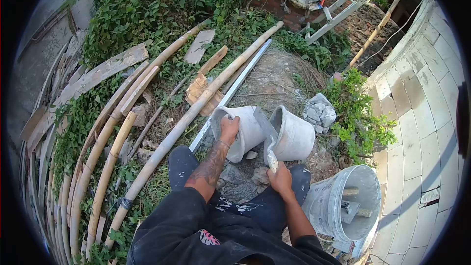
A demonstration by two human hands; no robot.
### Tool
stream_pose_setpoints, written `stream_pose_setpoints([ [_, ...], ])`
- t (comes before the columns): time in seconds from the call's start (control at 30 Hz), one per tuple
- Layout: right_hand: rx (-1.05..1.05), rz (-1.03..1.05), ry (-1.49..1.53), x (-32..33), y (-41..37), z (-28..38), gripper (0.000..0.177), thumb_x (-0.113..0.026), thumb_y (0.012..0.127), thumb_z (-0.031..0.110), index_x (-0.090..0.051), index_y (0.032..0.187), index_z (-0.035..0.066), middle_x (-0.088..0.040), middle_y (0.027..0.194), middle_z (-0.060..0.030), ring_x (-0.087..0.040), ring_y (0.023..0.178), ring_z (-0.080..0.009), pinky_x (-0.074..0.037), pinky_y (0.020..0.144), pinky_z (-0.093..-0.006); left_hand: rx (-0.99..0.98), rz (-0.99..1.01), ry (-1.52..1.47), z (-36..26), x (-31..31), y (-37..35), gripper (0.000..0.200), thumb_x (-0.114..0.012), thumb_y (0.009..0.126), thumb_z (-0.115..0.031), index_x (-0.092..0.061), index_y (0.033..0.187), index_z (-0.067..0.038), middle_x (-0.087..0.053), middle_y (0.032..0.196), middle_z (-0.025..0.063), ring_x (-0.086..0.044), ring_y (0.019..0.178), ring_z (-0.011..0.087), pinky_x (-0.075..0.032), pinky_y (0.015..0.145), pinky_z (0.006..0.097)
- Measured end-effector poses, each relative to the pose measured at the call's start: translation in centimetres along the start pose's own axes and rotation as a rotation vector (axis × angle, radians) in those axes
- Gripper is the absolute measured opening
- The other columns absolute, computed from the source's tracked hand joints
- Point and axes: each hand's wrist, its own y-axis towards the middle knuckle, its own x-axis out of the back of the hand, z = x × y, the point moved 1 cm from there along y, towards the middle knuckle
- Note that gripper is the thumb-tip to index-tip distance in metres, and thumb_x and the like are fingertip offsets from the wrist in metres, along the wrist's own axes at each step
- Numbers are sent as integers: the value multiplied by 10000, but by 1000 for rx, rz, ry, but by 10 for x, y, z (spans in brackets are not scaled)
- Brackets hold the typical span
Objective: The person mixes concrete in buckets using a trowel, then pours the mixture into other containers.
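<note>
Two grey, cement-stained buckets lie tilted side by side on the rubble in front of me. My left hand is closed on the rim of the left bucket, whose mouth faces me. In my right hand is the pale, crusted handle of a trowel. Its grey blade points up and away, between the two buckets and close to the left one's wall. The right bucket rests on its side beside the blade, its mouth toward the left.
A larger white bucket with tools inside stands at my right, near the block wall. Grey rubble lies beyond the buckets. Bamboo poles and a metal bar run along the left. A ladder stands at the back.
</note>
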Motion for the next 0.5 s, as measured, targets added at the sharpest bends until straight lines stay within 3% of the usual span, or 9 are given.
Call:
stream_pose_setpoints([
  [0.1,105,-239,132,37,11,14,351,-668,766,225,-540,965,-35,-631,867,-261,-612,782,-430,-469,719,-478,-180,11,13,18,6,-28,317,-616,791,-103,-593,1054,73,-663,938,165,-638,877,263,-481,792,350],
  [0.13,180,-368,223,53,19,23,315,-656,794,204,-536,984,-17,-629,829,-216,-608,712,-383,-473,676,-449,-188,-6,59,54,7,-17,334,-647,796,-128,-598,1069,57,-667,948,171,-642,904,256,-484,798,343],
  [0.23,218,-614,696,123,18,84,186,-612,861,113,-512,975,7,-563,730,-73,-535,570,-198,-456,567,-313,-114,201,2,57,5,-33,379,-671,802,-150,-585,1108,55,-658,998,171,-640,932,236,-487,808,335],
  [0.27,354,-738,833,150,14,109,166,-597,871,91,-498,972,3,-544,726,-57,-524,567,-169,-446,559,-284,-78,243,45,51,3,-39,425,-687,806,-178,-572,1136,65,-650,1033,175,-638,956,225,-489,820,330],
  [0.37,691,-952,1139,144,18,122,152,-579,885,64,-466,961,-5,-521,720,-46,-510,564,-140,-442,554,-265,-125,80,81,55,-5,-47,436,-695,811,-190,-572,1131,80,-652,1025,180,-632,964,222,-487,816,324],
  [0.4,793,-994,1231,124,24,123,155,-577,886,62,-457,958,-7,-519,719,-50,-509,565,-140,-445,556,-269,-180,-2,22,52,-5,-54,472,-677,841,-277,-572,1124,86,-652,1011,171,-620,967,218,-471,831,319],
  [0.43,636,-815,1185,60,23,109,205,-599,878,110,-444,951,-3,-550,755,-83,-533,574,-159,-469,570,-303,-112,-79,-25,55,6,-56,490,-658,852,-315,-574,1119,86,-651,1009,170,-615,963,219,-465,838,318],
  [0.47,139,-562,671,-26,27,53,292,-634,850,161,-452,977,-29,-592,784,-129,-603,642,-229,-497,611,-361,-53,-154,-82,57,16,-54,511,-638,864,-354,-576,1114,87,-650,1007,169,-610,960,219,-459,844,317],
  [0.5,122,1,-15,-66,23,18,434,-658,818,191,-483,1093,-95,-634,823,-217,-655,706,-280,-502,624,-376,3,-226,-141,58,22,-52,536,-619,875,-392,-579,1109,88,-649,1004,169,-606,956,220,-452,850,316],
])
